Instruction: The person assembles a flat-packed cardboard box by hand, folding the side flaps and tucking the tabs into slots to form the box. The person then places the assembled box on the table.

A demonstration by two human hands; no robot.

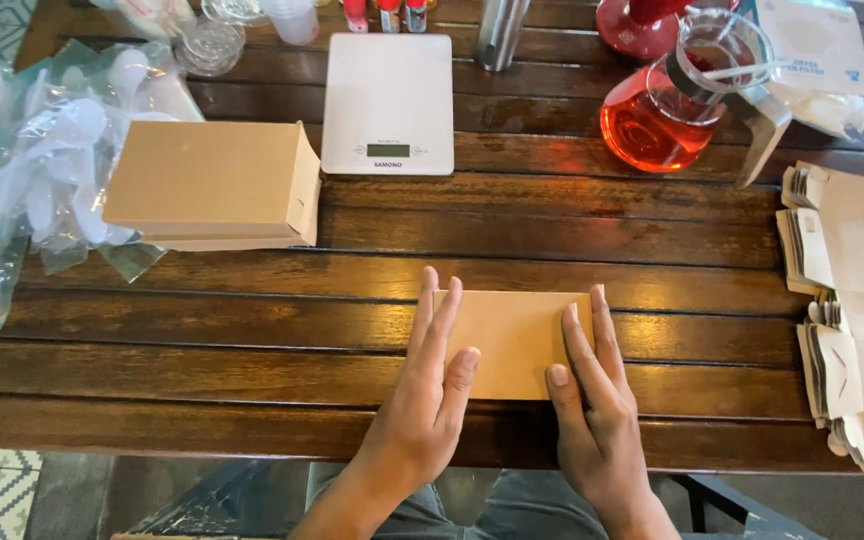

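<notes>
While both hands lie flat and open, the left hand and the right hand press the sides of a small brown box on the wooden table. It looks folded flat, maybe. A bigger brown box sits far off by the white scale.

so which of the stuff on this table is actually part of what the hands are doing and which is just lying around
In hand:
- flat brown paper bag, pressed on the table by the left hand and right hand
- stack of brown paper bags at the right edge, probably the supply

Lying about:
- cardboard box
- white kitchen scale
- glass carafe of red liquid
- bagged white plastic spoons
</notes>
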